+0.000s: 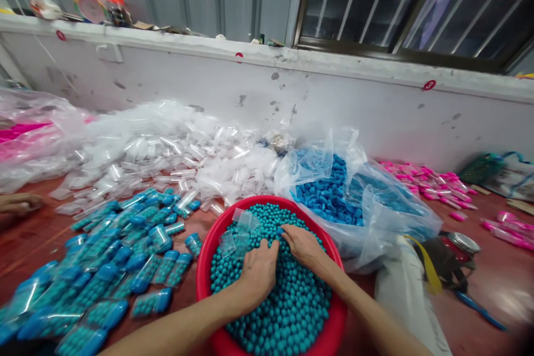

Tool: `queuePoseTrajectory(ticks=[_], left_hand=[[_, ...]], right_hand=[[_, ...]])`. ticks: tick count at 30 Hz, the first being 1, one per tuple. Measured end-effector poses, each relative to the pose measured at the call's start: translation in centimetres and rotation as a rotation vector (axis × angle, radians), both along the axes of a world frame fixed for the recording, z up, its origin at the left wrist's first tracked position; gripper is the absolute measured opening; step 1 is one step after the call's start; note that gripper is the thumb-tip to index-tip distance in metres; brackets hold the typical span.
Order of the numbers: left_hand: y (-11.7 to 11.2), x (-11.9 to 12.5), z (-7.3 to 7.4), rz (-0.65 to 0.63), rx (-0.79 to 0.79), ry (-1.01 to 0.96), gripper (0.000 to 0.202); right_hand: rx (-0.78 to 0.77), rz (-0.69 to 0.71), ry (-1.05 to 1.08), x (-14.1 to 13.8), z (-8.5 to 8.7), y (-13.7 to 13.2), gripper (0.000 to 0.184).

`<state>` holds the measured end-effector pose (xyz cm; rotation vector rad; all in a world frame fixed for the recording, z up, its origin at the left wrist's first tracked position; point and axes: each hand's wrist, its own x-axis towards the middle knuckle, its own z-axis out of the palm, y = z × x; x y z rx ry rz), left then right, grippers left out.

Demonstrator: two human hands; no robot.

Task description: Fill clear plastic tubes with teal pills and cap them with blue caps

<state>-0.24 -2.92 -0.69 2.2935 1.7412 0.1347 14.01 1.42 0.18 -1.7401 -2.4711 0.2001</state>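
Two bare hands work over a red basin (203, 270) of teal beads (292, 311). The left hand (259, 273) curls low among the beads; whether it grips anything cannot be told. The right hand (306, 247), just beside it, pinches a small blue piece (280, 230), apparently a cap. Just beyond the left hand, a few clear containers (245, 222) lie on the beads. To the left of the hands, a broad heap of bead-filled, blue-capped containers (110, 267) looks done. Much appears left: beyond the hands and to the left spreads a large pile of clear, unfilled containers (175, 150); beyond the right hand, a plastic bag (367, 247) holds many loose blue caps (325, 194); and the basin remains well stocked. Far left, another person's hand (19, 203) shows.
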Motion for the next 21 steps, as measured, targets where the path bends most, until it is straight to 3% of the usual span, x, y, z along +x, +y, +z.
queuePoseTrajectory(ticks=[3, 7, 16, 21], left_hand=[[0.5, -0.6, 1.0, -0.008, -0.066, -0.101, 0.045], [1.0, -1.9, 1.7, 0.06, -0.127, -0.096, 0.035], [2.8, 0.5, 0.5, 0.131, -0.207, -0.156, 0.034], [3.8, -0.7, 1.2, 0.125, -0.203, -0.157, 0.029]], right_hand=[[-0.005, -0.035, -0.009, 0.8, 0.1, 0.0, 0.032], [-0.017, -0.078, -0.062, 0.9, -0.5, 0.0, 0.029], [-0.014, -0.138, -0.149, 1.7, 0.0, -1.9, 0.029], [-0.053, -0.201, -0.067, 1.6, 0.0, -0.6, 0.022]])
